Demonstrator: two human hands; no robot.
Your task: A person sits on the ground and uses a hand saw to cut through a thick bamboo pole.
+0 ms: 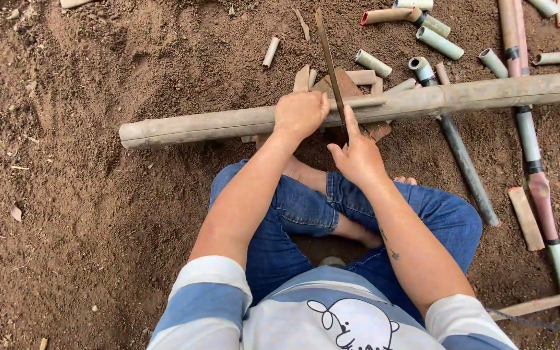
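A long pale bamboo pole (196,126) lies across the dirt in front of my crossed legs, running from left to the right edge. My left hand (300,114) is closed over the top of the pole, pressing it down. My right hand (356,154) grips the handle of a thin saw (327,52) with its forefinger stretched along it. The saw's narrow blade stands on edge across the pole just right of my left hand and points away from me.
Several short cut bamboo tubes (373,63) lie scattered on the soil beyond the pole. Longer poles (533,149) and a grey one (465,162) lie at the right, with a flat bamboo slat (525,218) beside them. Loose brown earth surrounds me.
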